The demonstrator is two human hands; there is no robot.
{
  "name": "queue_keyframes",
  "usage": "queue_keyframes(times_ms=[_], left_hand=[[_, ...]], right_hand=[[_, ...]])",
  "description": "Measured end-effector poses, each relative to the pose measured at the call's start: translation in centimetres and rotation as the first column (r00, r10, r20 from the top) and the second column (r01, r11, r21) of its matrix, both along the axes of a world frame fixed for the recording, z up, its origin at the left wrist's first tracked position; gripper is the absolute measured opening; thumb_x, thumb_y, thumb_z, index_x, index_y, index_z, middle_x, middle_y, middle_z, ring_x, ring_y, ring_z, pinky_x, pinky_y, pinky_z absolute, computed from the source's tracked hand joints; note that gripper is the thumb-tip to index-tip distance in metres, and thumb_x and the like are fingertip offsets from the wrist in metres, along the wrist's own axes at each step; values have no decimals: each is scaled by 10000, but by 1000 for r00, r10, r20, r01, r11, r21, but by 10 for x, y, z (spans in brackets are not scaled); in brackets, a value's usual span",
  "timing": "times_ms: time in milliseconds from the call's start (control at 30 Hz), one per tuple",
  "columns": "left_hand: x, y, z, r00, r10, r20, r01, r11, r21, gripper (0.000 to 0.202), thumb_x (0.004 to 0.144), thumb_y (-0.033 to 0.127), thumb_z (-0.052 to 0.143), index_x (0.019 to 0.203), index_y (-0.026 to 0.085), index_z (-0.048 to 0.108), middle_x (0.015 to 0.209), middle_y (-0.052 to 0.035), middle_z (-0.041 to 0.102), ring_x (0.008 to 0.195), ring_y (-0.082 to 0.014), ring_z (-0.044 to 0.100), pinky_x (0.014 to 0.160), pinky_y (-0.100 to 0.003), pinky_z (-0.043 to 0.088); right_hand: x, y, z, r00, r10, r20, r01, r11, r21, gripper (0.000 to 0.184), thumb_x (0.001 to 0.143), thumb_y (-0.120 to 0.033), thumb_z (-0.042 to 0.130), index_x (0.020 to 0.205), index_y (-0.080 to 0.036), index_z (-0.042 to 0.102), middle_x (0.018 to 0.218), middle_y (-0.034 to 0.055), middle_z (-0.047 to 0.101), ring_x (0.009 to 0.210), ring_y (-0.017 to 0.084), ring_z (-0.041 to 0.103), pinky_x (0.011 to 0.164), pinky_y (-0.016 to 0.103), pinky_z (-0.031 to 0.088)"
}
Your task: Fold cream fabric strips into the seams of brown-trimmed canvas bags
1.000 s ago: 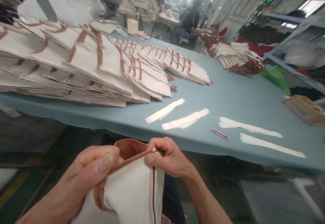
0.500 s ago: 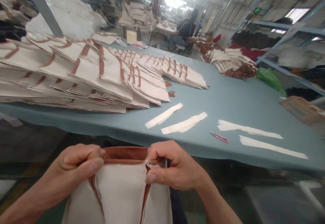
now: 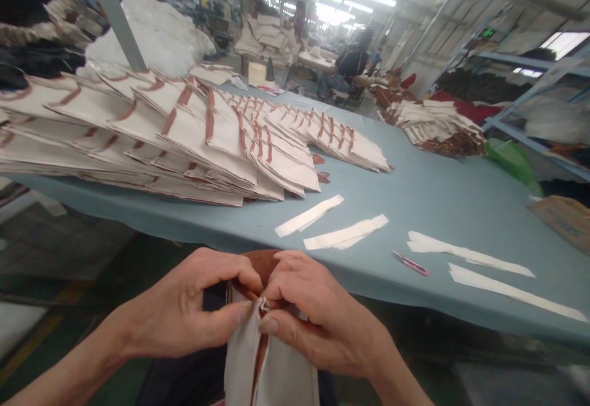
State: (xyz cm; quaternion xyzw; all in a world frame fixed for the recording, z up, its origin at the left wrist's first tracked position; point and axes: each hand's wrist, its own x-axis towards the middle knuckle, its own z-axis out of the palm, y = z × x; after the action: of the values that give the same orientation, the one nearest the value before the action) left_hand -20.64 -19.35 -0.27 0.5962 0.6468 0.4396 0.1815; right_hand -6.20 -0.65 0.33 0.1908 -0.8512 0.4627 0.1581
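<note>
I hold a cream canvas bag [image 3: 271,369] with brown trim below the table's near edge. My left hand [image 3: 193,308] is closed, pinching the bag's top edge from the left. My right hand [image 3: 313,314] is closed on the same edge from the right, thumb pressed on the seam. The two hands touch at the fingertips, and the bag hangs folded between them. The brown rim shows just above my fingers.
A blue-grey table [image 3: 428,191] carries a long fanned stack of finished bags [image 3: 184,136] at left. Several cream fabric strips [image 3: 345,234] and a small pink cutter [image 3: 410,263] lie near the front edge. A seated person [image 3: 350,62] works far behind. Shelving [image 3: 530,86] stands at right.
My hands have come together, closing the bag's open mouth into a narrow fold. The view has shifted slightly, so the table sits lower in the picture.
</note>
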Motion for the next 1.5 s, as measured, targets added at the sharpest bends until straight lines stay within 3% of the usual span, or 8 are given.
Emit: queue_keyframes(times_ms=[167,333,433,700,833,933,1100,1500], left_hand=[[2,5,0,993,44,-113,-48,998,-33,260,852,136,514,798,183,764,654,51,710,575,-90,640,612,-187,450],[-2,2,5,997,7,-73,-16,993,-119,270,843,114,509,806,197,763,615,80,687,530,-69,594,546,-202,380],[-4,-1,7,998,0,-65,-10,988,-157,235,868,132,535,758,199,731,601,75,647,526,-75,551,521,-215,348],[-3,-1,14,998,4,-64,-21,965,-263,238,912,215,550,742,203,716,633,44,659,582,-108,576,547,-212,362],[-4,5,18,1000,2,19,4,949,-314,289,926,262,520,683,186,659,585,57,512,533,-95,445,487,-214,282],[-5,9,19,992,0,125,36,959,-281,294,947,242,511,688,178,636,619,71,498,560,-79,431,510,-183,308],[-3,11,20,971,9,239,60,957,-282,265,947,205,534,717,174,662,657,83,545,578,-67,452,513,-148,337],[-1,17,18,987,136,82,-115,968,-222,267,901,210,555,674,175,690,598,68,574,534,-73,485,484,-152,345]], right_hand=[[6,-3,5,991,-93,95,68,970,233,327,1177,-303,467,856,-250,488,821,4,649,798,189,582,932,369,484],[10,-13,9,972,-196,127,116,876,468,306,1181,-267,454,925,-199,606,869,30,692,866,220,638,1139,445,448],[11,-17,9,960,-257,114,165,842,513,281,1167,-256,472,967,-175,653,908,44,719,925,246,663,1202,495,408],[8,-16,0,958,-284,34,242,869,431,191,1106,-231,520,966,-181,639,942,74,733,929,263,672,1107,484,481],[9,-17,-6,929,-355,-105,370,885,283,107,1086,-269,592,1045,-178,630,1094,119,761,1042,274,695,984,418,523],[11,-23,-13,875,-447,-185,478,858,189,74,1058,-248,638,997,-211,619,980,71,752,945,246,707,866,376,524],[11,-31,-20,852,-505,-139,516,855,57,114,974,-170,664,904,-234,599,842,-3,728,787,186,695,746,319,483],[1,-25,-8,827,-560,-48,560,812,164,75,904,-134,664,874,-198,690,790,13,750,713,175,694,687,295,460]])
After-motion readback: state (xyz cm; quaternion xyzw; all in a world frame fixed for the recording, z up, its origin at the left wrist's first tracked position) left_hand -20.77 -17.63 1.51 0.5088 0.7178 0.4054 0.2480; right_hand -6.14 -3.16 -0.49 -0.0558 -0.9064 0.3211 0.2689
